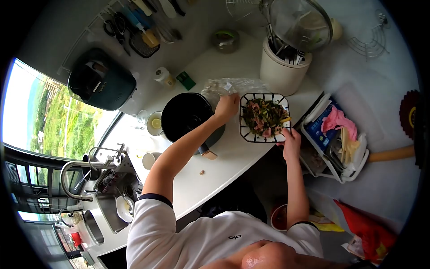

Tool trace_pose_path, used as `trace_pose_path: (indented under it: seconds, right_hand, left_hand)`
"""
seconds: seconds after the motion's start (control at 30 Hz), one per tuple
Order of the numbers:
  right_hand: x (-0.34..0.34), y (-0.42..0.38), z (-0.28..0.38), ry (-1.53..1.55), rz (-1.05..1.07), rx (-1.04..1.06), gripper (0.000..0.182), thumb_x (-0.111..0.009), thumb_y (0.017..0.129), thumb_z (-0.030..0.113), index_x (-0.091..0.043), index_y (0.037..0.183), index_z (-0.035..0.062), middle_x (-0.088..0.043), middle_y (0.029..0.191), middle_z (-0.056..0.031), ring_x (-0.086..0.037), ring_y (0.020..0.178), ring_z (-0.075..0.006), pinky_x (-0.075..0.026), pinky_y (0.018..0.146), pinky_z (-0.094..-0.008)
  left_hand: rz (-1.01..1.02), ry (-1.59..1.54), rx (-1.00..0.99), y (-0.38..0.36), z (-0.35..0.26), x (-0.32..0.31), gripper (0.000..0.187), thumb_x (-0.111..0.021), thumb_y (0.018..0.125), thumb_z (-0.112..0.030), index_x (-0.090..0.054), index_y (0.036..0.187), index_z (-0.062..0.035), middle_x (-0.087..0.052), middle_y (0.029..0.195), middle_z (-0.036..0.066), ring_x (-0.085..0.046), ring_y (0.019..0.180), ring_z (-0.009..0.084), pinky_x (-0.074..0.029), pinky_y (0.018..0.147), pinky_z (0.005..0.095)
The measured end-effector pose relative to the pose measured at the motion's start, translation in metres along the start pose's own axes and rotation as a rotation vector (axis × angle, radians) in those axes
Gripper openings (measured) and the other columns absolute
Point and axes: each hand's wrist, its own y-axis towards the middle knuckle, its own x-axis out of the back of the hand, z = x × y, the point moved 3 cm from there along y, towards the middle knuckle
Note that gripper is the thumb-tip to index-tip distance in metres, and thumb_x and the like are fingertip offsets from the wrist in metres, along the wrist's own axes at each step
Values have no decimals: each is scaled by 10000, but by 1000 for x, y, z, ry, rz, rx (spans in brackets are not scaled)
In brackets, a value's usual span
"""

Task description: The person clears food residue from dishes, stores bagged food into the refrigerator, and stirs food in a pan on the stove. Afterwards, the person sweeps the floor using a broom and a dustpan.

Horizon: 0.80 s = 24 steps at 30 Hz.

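My right hand [291, 142] grips the near right corner of a square white bowl with dark stripes [265, 140], thumb at the rim. The bowl is tilted toward me and holds chopped pinkish meat mixed with greens [263, 117]. A yellow-handled utensil [285, 119] leans at its right side. My left hand [227, 107] is left of the bowl, its fingers closed at the edge of a crumpled clear plastic bag [235, 85]; its fingertips are partly hidden. Under my left forearm stands a black air fryer basket [186, 112], its handle [208, 154] toward me.
On the counter are a cup with yellowish contents [155, 123], a white mug [150, 160], a white bottle [164, 77] and a green box [186, 80]. A utensil crock [284, 71] stands behind the bowl. A sink [107, 204] is at left, a cart [331, 139] at right.
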Motion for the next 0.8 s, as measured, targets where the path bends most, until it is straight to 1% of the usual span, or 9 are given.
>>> trace_pose_path:
  seconds: [0.03, 0.1, 0.2, 0.3, 0.33, 0.37, 0.5, 0.73, 0.8]
  right_hand:
    - [-6, 4, 2, -5, -6, -10, 161, -528, 915, 141, -599, 894, -2, -586, 729, -24, -546, 533, -117, -472, 417, -257]
    - [-22, 12, 7, -44, -27, 46, 172, -526, 900, 112, -605, 986, -13, -623, 785, -31, -564, 552, -107, -480, 406, -262]
    - [-50, 23, 22, -245, -9, 120, 222, -516, 888, 87, -595, 1062, -23, -642, 751, -56, -589, 554, -131, -495, 405, -286]
    - [-100, 19, 56, -444, 28, 250, 204, -539, 868, 92, -593, 1020, -31, -632, 722, -112, -624, 567, -193, -501, 425, -320]
    - [-115, 18, 67, -530, 55, 318, 198, -549, 859, 98, -594, 1001, -33, -632, 721, -139, -636, 567, -233, -505, 439, -340]
    - [-127, 28, 65, -785, 7, 809, 176, -593, 821, 115, -591, 909, -37, -622, 714, -197, -640, 609, -319, -524, 515, -374]
    - [-178, 22, 92, -1125, 192, 971, 191, -609, 763, 87, -523, 876, -40, -602, 751, -200, -636, 692, -354, -529, 592, -392]
    - [-204, 34, 114, -1429, 210, 1409, 173, -563, 748, 0, -500, 908, -17, -607, 758, -163, -649, 653, -274, -540, 561, -327]
    - [-204, 40, 127, -1372, 203, 1464, 157, -558, 745, -9, -504, 892, -14, -609, 738, -151, -648, 637, -273, -539, 539, -335]
  left_hand:
    - [-15, -13, -53, -8, -8, 4, 214, -466, 904, -167, -577, 931, 13, -586, 722, 247, -561, 704, 447, -459, 634, 476]
    - [-66, -34, -120, -24, -26, 14, 258, -441, 929, -189, -574, 934, 33, -586, 683, 250, -573, 637, 429, -463, 583, 468]
    - [-55, -162, -35, -30, -42, 25, 267, -475, 931, -227, -572, 980, 16, -577, 678, 239, -603, 659, 396, -453, 574, 408]
    - [6, -438, 207, -23, -71, 54, 353, -448, 960, -290, -574, 931, 38, -546, 554, 133, -558, 461, 227, -409, 465, 342]
    - [-67, -584, 196, -17, -71, 58, 398, -428, 972, -335, -559, 934, 38, -472, 504, 32, -440, 398, 102, -332, 394, 282]
    - [-109, -693, 208, -12, -72, 65, 388, -427, 973, -336, -548, 971, 33, -461, 505, 18, -434, 393, 110, -326, 388, 272]
    - [-252, -879, 273, -2, -57, 101, 392, -433, 972, -347, -515, 1087, 18, -436, 533, -2, -425, 390, 116, -331, 375, 251]
    - [-328, -1064, 372, -20, -31, 122, 380, -459, 957, -360, -527, 1109, -18, -422, 612, -13, -454, 430, 112, -433, 413, 252]
    - [-313, -1052, 364, -16, -26, 127, 367, -470, 948, -364, -531, 1096, -34, -432, 645, -9, -485, 480, 117, -478, 462, 263]
